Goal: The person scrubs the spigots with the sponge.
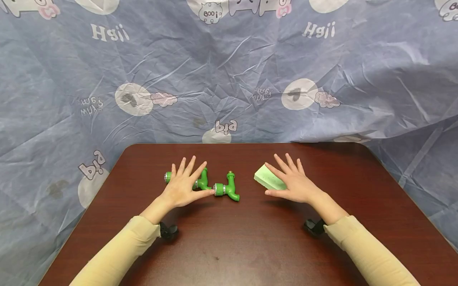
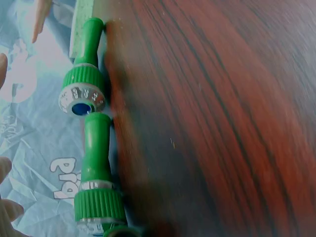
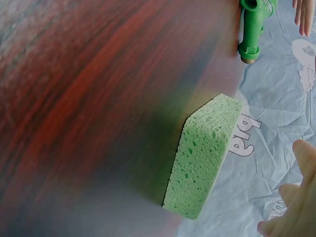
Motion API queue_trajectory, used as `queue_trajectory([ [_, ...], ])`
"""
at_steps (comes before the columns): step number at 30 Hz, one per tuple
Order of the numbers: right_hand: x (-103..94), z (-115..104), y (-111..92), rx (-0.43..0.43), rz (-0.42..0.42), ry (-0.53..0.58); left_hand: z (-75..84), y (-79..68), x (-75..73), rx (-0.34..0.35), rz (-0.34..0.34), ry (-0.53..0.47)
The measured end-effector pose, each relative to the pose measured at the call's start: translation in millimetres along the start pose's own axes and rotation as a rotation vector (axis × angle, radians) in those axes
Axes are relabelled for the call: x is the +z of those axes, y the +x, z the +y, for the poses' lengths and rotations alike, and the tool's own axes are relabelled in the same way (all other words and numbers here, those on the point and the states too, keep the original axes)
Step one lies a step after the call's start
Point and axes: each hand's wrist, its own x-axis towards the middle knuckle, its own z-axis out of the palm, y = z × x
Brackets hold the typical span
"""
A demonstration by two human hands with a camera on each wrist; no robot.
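Note:
Two green plastic taps lie on the brown table. One tap [image 1: 229, 188] is in full view near the middle, its ribbed knob by my left thumb; whether they touch I cannot tell. The other tap [image 1: 204, 181] is partly hidden behind my left hand [image 1: 180, 188], which is spread above it with straight fingers. A light green sponge [image 1: 269, 177] lies right of the taps. Over its right end my right hand [image 1: 298, 184] spreads its fingers, holding nothing. The right wrist view shows the porous sponge [image 3: 202, 155] apart from the fingertips.
The dark wooden table [image 1: 222, 246] reaches back to a grey-blue printed cloth [image 1: 214, 71] that hangs behind and at both sides. A black strap mount sits under each wrist, the left mount [image 1: 169, 230] and the right mount [image 1: 315, 227].

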Motion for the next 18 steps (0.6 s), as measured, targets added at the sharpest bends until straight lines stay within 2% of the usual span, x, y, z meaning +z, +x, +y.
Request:
queue_trajectory([
  [4,0.5,1,0,0.014,0.0,0.033,4.4,0.6,4.1,0.009,0.053,-0.092],
  [10,3.4,1,-2,0.048,0.02,0.098,11.8,-0.1,11.0,0.024,0.187,-0.262],
  [14,4.7,1,-3,0.072,0.034,0.146,16.1,-0.6,17.3,0.036,0.277,-0.336],
  [18,7.7,1,-4,0.092,0.052,0.214,20.2,-1.4,23.7,0.013,0.32,-0.412],
])
